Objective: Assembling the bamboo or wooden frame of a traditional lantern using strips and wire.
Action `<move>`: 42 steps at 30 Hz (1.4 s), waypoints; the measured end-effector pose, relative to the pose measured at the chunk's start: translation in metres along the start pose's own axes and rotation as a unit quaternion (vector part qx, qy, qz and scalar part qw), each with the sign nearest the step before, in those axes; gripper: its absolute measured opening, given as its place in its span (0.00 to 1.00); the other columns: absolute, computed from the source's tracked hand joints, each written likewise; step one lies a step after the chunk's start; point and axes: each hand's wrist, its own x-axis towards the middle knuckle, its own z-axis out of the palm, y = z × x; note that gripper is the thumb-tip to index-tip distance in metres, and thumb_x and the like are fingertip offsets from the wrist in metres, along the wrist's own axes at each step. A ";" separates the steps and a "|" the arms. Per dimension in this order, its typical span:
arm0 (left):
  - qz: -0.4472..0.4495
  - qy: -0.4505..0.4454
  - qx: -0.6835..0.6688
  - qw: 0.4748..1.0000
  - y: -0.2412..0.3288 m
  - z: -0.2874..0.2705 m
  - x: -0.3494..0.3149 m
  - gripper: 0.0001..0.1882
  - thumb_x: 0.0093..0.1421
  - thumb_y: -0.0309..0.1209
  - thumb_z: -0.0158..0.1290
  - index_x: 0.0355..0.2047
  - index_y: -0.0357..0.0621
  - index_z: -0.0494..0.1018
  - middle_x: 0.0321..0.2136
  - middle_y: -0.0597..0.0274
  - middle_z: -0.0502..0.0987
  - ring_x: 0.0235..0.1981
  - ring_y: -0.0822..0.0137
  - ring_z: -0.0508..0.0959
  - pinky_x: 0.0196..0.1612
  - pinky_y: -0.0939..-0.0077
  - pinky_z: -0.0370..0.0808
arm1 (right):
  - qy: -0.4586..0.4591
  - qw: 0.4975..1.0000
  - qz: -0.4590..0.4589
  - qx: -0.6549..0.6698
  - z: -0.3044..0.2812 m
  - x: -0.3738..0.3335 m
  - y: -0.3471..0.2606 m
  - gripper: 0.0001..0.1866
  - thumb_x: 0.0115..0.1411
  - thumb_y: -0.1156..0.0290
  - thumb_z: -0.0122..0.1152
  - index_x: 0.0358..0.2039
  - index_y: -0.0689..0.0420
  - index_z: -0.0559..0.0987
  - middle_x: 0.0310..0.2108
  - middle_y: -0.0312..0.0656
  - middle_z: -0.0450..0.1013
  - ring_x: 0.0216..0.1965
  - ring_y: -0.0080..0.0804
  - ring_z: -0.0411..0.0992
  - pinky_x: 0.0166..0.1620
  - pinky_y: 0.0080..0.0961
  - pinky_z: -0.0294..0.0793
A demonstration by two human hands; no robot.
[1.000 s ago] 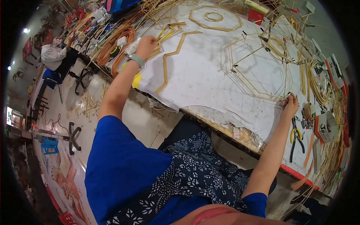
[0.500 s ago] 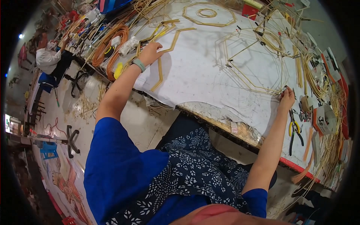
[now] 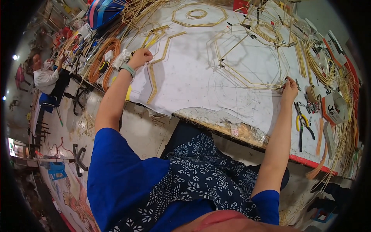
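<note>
My left hand, a band on its wrist, is raised over the left side of the white-covered table. Its fingertips are pinched together, and whatever they hold is too small to make out. Close by lie bent bamboo strips in zigzag bundles. My right hand grips the near right corner of a polygonal bamboo frame, where a small dark clip seems to sit, partly hidden by the fingers. Black clips fasten other corners of this frame, and thin struts rise from it.
A flat bamboo octagon with a ring inside lies at the back. Yellow-and-black pliers, an open box and coiled strips crowd the right. Orange coils lie at left. A seated person is farther left.
My left hand has pulled back slightly from the bent strips, and its fingers have closed into a pinch. My right hand stays at the frame's corner. The whole view has shifted a little.
</note>
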 end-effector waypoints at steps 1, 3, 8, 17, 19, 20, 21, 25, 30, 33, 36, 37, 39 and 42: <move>0.001 -0.001 0.002 1.000 0.001 -0.001 0.000 0.04 0.50 0.23 0.55 0.27 0.35 0.73 0.20 0.64 0.74 0.22 0.74 0.71 0.26 0.80 0.68 | -0.003 1.000 0.004 0.005 0.000 0.000 0.000 0.08 0.61 0.75 0.49 0.38 0.61 0.75 0.23 0.32 0.69 0.20 0.14 0.61 0.23 0.12 0.61; -0.007 0.004 0.003 1.000 0.003 -0.004 -0.001 0.04 0.51 0.23 0.54 0.28 0.35 0.73 0.21 0.66 0.73 0.22 0.75 0.70 0.26 0.82 0.67 | 0.008 1.000 0.011 0.021 0.000 0.001 -0.001 0.08 0.61 0.75 0.49 0.37 0.61 0.75 0.24 0.32 0.69 0.20 0.14 0.61 0.23 0.12 0.61; 0.047 0.081 0.011 0.995 0.013 -0.015 -0.009 0.04 0.54 0.24 0.53 0.30 0.36 0.72 0.23 0.67 0.72 0.23 0.77 0.69 0.26 0.83 0.66 | 0.049 0.996 0.015 0.079 -0.004 0.002 0.000 0.07 0.60 0.75 0.49 0.37 0.60 0.75 0.24 0.34 0.71 0.20 0.15 0.62 0.22 0.13 0.61; 0.169 0.177 -0.090 0.966 0.104 -0.049 -0.049 0.06 0.59 0.28 0.50 0.35 0.39 0.70 0.24 0.69 0.71 0.25 0.78 0.68 0.29 0.85 0.67 | 0.136 0.981 0.016 0.138 -0.016 0.000 0.002 0.08 0.58 0.76 0.49 0.37 0.60 0.75 0.25 0.35 0.72 0.21 0.15 0.62 0.23 0.13 0.61; 0.245 0.199 -0.083 0.945 0.129 -0.056 -0.053 0.06 0.58 0.27 0.51 0.35 0.39 0.71 0.25 0.68 0.73 0.26 0.79 0.70 0.29 0.86 0.68 | 0.136 0.983 0.003 0.120 -0.017 -0.002 0.004 0.08 0.58 0.76 0.49 0.37 0.60 0.75 0.25 0.36 0.72 0.21 0.16 0.62 0.23 0.13 0.61; 0.253 0.201 -0.085 0.943 0.142 -0.059 -0.053 0.06 0.58 0.27 0.51 0.35 0.39 0.71 0.25 0.68 0.73 0.26 0.79 0.70 0.29 0.86 0.68 | 0.142 0.985 -0.005 0.100 -0.017 -0.002 0.007 0.08 0.58 0.76 0.49 0.37 0.60 0.75 0.25 0.36 0.72 0.21 0.16 0.63 0.24 0.13 0.61; 0.271 0.204 -0.100 0.935 0.155 -0.060 -0.052 0.06 0.58 0.27 0.51 0.36 0.38 0.71 0.26 0.68 0.73 0.27 0.79 0.71 0.29 0.86 0.69 | 0.153 0.985 -0.014 0.077 -0.021 -0.001 0.011 0.09 0.58 0.76 0.49 0.37 0.61 0.75 0.25 0.36 0.72 0.21 0.17 0.63 0.24 0.13 0.61; 0.357 0.198 -0.115 0.906 0.227 -0.060 -0.043 0.08 0.58 0.27 0.51 0.38 0.38 0.72 0.28 0.67 0.75 0.28 0.79 0.72 0.31 0.86 0.70 | 0.150 0.987 -0.016 0.057 -0.031 0.006 0.025 0.09 0.58 0.75 0.49 0.38 0.60 0.75 0.24 0.37 0.72 0.23 0.19 0.67 0.25 0.16 0.64; 0.399 0.124 -0.122 0.900 0.303 -0.044 -0.019 0.07 0.57 0.25 0.50 0.37 0.40 0.72 0.29 0.65 0.76 0.28 0.73 0.75 0.31 0.79 0.73 | 0.149 0.984 -0.025 0.097 -0.014 -0.013 0.016 0.09 0.58 0.75 0.49 0.37 0.60 0.75 0.22 0.37 0.72 0.21 0.19 0.66 0.24 0.17 0.65; 0.495 0.121 -0.106 0.854 0.359 -0.023 0.007 0.10 0.58 0.25 0.51 0.40 0.40 0.72 0.32 0.66 0.76 0.29 0.73 0.75 0.33 0.79 0.73 | 0.142 0.984 -0.043 0.096 -0.019 -0.018 0.004 0.08 0.59 0.74 0.49 0.36 0.60 0.75 0.22 0.37 0.71 0.19 0.18 0.63 0.23 0.14 0.63; 0.547 0.143 -0.086 0.820 0.419 -0.014 0.036 0.10 0.57 0.24 0.50 0.40 0.39 0.71 0.33 0.64 0.76 0.30 0.71 0.76 0.35 0.76 0.73 | 0.127 0.986 -0.033 0.101 -0.018 -0.023 0.000 0.07 0.58 0.74 0.49 0.36 0.60 0.75 0.22 0.36 0.71 0.19 0.18 0.63 0.23 0.14 0.63; 0.555 0.157 -0.079 0.813 0.442 -0.009 0.049 0.10 0.56 0.23 0.50 0.39 0.39 0.71 0.33 0.61 0.76 0.32 0.68 0.76 0.36 0.73 0.73 | 0.134 0.985 -0.034 0.099 -0.022 -0.022 0.002 0.07 0.58 0.74 0.49 0.36 0.60 0.75 0.22 0.36 0.71 0.19 0.18 0.63 0.23 0.14 0.63; 0.567 0.195 -0.054 0.799 0.481 -0.013 0.058 0.09 0.54 0.21 0.50 0.37 0.38 0.71 0.32 0.56 0.77 0.34 0.62 0.76 0.39 0.68 0.73 | 0.127 0.987 -0.032 0.091 -0.019 -0.022 0.000 0.07 0.58 0.74 0.49 0.36 0.60 0.75 0.22 0.36 0.71 0.19 0.17 0.63 0.23 0.14 0.63; 0.599 0.247 0.023 0.762 0.511 -0.001 0.041 0.08 0.53 0.20 0.50 0.35 0.36 0.71 0.31 0.51 0.76 0.34 0.57 0.77 0.39 0.66 0.73 | 0.137 0.986 -0.026 0.087 -0.019 -0.026 -0.003 0.07 0.59 0.74 0.49 0.36 0.60 0.75 0.22 0.36 0.71 0.19 0.17 0.63 0.23 0.14 0.63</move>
